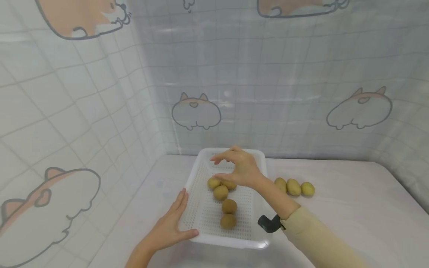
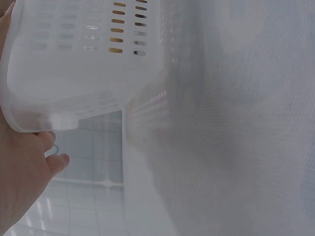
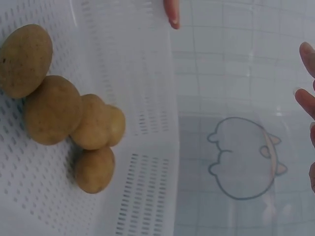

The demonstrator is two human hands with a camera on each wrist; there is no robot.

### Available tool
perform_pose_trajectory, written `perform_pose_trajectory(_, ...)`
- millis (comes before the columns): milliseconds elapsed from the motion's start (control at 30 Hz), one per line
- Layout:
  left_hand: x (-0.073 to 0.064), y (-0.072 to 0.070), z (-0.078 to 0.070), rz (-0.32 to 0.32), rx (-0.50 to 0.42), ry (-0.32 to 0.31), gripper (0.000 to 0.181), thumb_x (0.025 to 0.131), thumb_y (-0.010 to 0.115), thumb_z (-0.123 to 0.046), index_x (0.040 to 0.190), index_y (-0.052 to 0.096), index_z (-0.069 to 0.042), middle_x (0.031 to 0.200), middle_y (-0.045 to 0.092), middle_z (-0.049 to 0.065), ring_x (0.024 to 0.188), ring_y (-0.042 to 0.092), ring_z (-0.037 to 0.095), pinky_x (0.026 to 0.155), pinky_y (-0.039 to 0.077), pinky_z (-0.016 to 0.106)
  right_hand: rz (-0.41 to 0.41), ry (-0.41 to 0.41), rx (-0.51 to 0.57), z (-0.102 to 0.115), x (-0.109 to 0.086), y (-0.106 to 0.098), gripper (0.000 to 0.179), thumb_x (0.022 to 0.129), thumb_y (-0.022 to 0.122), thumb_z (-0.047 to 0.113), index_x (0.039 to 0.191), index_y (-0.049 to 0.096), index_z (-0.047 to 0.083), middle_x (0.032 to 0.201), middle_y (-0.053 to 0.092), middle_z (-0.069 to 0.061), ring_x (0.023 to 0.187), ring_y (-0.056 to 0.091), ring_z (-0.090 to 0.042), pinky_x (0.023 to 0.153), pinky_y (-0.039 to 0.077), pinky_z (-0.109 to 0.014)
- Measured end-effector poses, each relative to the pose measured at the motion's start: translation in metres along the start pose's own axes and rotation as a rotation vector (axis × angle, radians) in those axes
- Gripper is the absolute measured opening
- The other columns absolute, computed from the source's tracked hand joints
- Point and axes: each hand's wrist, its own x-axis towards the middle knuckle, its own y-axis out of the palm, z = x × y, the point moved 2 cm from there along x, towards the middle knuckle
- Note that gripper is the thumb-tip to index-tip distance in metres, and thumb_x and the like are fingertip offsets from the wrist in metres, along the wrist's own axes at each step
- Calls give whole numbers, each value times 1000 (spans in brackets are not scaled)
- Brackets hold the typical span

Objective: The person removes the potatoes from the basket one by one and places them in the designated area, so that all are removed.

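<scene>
A white perforated plastic basket (image 1: 246, 243) stands on the table with several potatoes (image 1: 228, 221) inside, bunched in a line near its middle. Against the basket's near left corner rests my left hand (image 1: 171, 225), fingers extended along the side and thumb on the front rim. The left wrist view shows that hand beside the basket's wall (image 2: 83, 73). Over the basket hovers my right hand (image 1: 241, 167), thumb and fingers spread apart with nothing between them. Its fingertips (image 3: 307, 101) show at the right wrist view's edge, apart from the potatoes (image 3: 53, 110).
Three more potatoes (image 1: 294, 187) lie in a row on the white tabletop (image 1: 348, 212), just right of the basket and partly behind the right forearm. A tiled-pattern curtain (image 1: 268, 82) with cartoon dogs hangs behind and at the sides. A black strap piece (image 1: 269, 224) sits by the right sleeve.
</scene>
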Motion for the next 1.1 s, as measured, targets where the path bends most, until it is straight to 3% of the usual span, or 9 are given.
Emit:
perform_pose_trajectory(333, 2, -1, -3, 26, 9, 0, 112, 77, 74, -53, 154, 10, -3, 161, 1, 12, 143, 13, 37, 102, 32, 63, 101, 139, -24, -15, -3, 27, 45, 69, 87, 36, 109, 72, 22, 92, 70, 12, 82, 54, -6, 67, 48, -21)
perform_pose_trajectory(533, 4, -2, -3, 24, 4, -7, 113, 76, 76, -53, 154, 10, -3, 161, 0, 11, 143, 14, 38, 102, 33, 63, 176, 170, -14, -28, -5, 37, 46, 70, 87, 33, 112, 72, 22, 94, 71, 11, 83, 55, -8, 66, 48, -23)
perform_pose_trajectory(700, 4, 0, -1, 19, 0, -3, 113, 76, 75, -54, 154, 10, -3, 161, 0, 11, 143, 13, 36, 104, 31, 62, 269, 211, -29, -40, -8, 45, 42, 72, 85, 31, 111, 72, 24, 95, 70, 14, 84, 55, -8, 67, 47, -24)
perform_pose_trajectory(900, 4, 1, 2, 21, -1, -4, 113, 76, 75, -53, 154, 10, -4, 161, -2, 10, 143, 12, 37, 104, 30, 63, 390, 266, -47, -48, -11, 56, 36, 76, 82, 26, 111, 72, 24, 97, 69, 12, 91, 58, -17, 70, 47, -29)
perform_pose_trajectory(1100, 2, 0, 2, 16, 0, -11, 113, 75, 76, -54, 153, 11, -3, 161, -1, 9, 143, 12, 36, 104, 31, 62, 517, 306, -90, -57, -18, 71, 39, 75, 82, 29, 112, 71, 25, 98, 70, 12, 88, 55, -12, 65, 47, -25)
